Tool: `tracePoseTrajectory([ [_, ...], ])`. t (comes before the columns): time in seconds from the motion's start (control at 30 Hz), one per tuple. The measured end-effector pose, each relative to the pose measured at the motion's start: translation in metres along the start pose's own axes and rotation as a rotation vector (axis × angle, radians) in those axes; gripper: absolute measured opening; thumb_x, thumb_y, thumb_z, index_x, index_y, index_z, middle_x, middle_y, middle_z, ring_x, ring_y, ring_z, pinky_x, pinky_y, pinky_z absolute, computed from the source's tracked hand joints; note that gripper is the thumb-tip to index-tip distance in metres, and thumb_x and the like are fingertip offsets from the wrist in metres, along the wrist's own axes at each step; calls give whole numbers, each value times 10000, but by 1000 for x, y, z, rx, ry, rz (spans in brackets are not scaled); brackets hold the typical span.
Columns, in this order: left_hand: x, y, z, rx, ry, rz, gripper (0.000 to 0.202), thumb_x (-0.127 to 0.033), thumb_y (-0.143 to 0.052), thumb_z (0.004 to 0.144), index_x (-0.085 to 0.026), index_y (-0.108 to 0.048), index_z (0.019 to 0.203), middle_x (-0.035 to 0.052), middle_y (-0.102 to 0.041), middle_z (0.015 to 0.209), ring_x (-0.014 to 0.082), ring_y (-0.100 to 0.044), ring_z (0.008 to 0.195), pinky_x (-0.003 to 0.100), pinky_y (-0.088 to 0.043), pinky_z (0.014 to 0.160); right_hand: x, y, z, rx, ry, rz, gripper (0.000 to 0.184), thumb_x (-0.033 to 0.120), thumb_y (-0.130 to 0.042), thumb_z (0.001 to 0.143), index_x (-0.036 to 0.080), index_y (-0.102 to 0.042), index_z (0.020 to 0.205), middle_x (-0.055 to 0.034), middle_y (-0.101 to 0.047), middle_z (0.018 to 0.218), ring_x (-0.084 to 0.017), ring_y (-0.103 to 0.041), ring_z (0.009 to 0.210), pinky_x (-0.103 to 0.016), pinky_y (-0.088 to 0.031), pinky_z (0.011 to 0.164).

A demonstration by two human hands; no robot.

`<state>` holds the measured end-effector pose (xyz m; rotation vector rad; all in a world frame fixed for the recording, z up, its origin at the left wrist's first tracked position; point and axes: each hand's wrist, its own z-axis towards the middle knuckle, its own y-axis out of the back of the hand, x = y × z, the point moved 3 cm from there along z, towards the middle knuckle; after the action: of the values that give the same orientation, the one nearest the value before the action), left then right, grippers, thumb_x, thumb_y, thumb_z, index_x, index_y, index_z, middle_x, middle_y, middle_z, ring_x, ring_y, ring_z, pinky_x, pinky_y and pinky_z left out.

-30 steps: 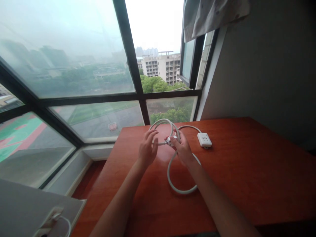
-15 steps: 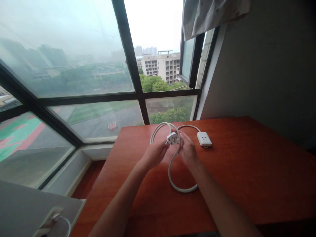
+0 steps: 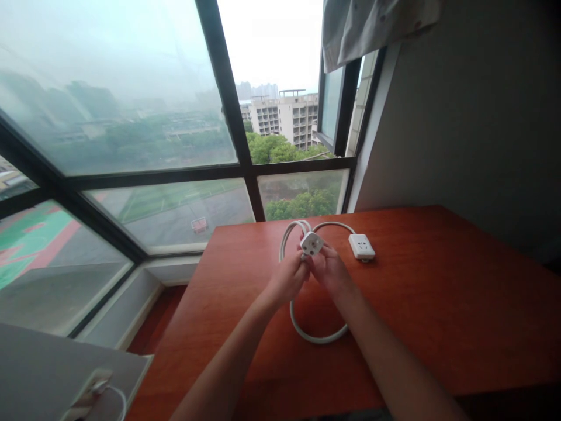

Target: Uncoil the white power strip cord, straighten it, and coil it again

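Note:
A white plug [image 3: 311, 243] is held up above the table, its pin face turned toward me. My left hand [image 3: 289, 277] is closed at its lower left, pinching it where the cord leaves. On the other side, my right hand [image 3: 332, 270] curls close behind the plug, closed around the cord; its fingertips are partly hidden. The white cord [image 3: 284, 240] loops up to the left of the plug, and another bend hangs below my hands onto the table. Farther right lies a white socket block [image 3: 362, 247], joined to the cord.
The reddish-brown wooden table [image 3: 438, 280] stretches beneath my hands to the window [image 3: 162, 175]. A grey wall [image 3: 456, 117] stands on the right. At lower left, a wall outlet [image 3: 90, 393] has a white plug and cable in it.
The hands have drawn closer together and the plug has tilted, moving slightly right. The left loop has narrowed, and the lower bend has shifted left.

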<state>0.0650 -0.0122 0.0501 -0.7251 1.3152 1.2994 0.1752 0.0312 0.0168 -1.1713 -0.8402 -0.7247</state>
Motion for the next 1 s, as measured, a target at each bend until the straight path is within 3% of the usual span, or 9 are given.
tracePoseTrajectory([
  [0.07, 2, -3, 0, -12, 43, -143, 217, -315, -603, 832, -180, -535, 677, -11, -516, 597, 113, -444, 539, 222, -334, 518, 1, -4, 0, 31, -38, 79, 298, 434, -643, 801, 235, -683, 1019, -50, -697, 855, -203, -630, 653, -319, -519, 527],
  [0.2, 2, 2, 1, -132, 141, -447, 328, -381, -677, 783, -174, -453, 662, -65, -386, 537, 57, -316, 454, 188, -244, 445, 10, -12, -2, 42, -31, 103, 317, 367, -707, 772, 243, -685, 1063, -49, -698, 1026, -185, -649, 862, -299, -533, 721],
  [0.27, -1, 16, 1, -235, 155, -567, 392, -394, -696, 773, -181, -395, 640, -91, -317, 510, 36, -248, 420, 175, -192, 417, 17, -7, -1, 35, -10, -50, 327, 357, -699, 776, 237, -686, 1080, -57, -696, 1067, -192, -643, 936, -306, -520, 777],
  [0.37, -5, 46, -1, -329, 131, -725, 447, -353, -711, 769, -194, -320, 621, -115, -249, 469, 24, -191, 374, 169, -149, 387, 27, 17, 5, -63, 104, -423, 244, 305, -684, 765, 217, -719, 989, -65, -715, 1020, -205, -642, 946, -330, -505, 811],
  [0.47, -6, 75, -6, -355, 126, -870, 439, -297, -671, 794, -194, -289, 603, -119, -221, 433, 30, -215, 337, 173, -225, 389, 30, 50, 12, -213, 201, -770, 195, 208, -645, 750, 213, -734, 924, -71, -721, 975, -211, -646, 867, -361, -497, 805],
  [0.57, -3, 96, -12, -408, 109, -1013, 407, -266, -626, 823, -192, -286, 612, -117, -214, 429, 43, -256, 334, 186, -293, 422, 23, 66, 15, -170, 156, -1016, 270, 125, -592, 749, 205, -731, 966, -87, -719, 972, -222, -647, 857, -358, -486, 802],
  [0.8, 4, 113, -17, -439, 9, -1239, 396, -260, -494, 921, -196, -256, 611, -102, -201, 430, 64, -249, 340, 221, -262, 427, 1, 32, 2, 150, -259, -1433, 445, 260, -647, 792, 207, -602, 1231, -79, -715, 953, -224, -654, 911, -267, -435, 745],
  [0.9, 3, 116, -20, -446, -36, -1317, 386, -269, -446, 946, -197, -262, 615, -97, -216, 440, 66, -251, 349, 228, -272, 439, -5, 22, -1, 216, -290, -1542, 417, 229, -674, 754, 230, -616, 1168, -78, -705, 1002, -233, -650, 926, -262, -420, 712],
  [1.0, -5, 120, -24, -438, -103, -1392, 363, -270, -436, 954, -197, -288, 631, -99, -234, 451, 64, -266, 360, 227, -291, 453, -8, 23, -1, 188, -300, -1597, 316, 189, -660, 727, 213, -649, 1042, -86, -702, 969, -233, -652, 870, -264, -413, 665],
])
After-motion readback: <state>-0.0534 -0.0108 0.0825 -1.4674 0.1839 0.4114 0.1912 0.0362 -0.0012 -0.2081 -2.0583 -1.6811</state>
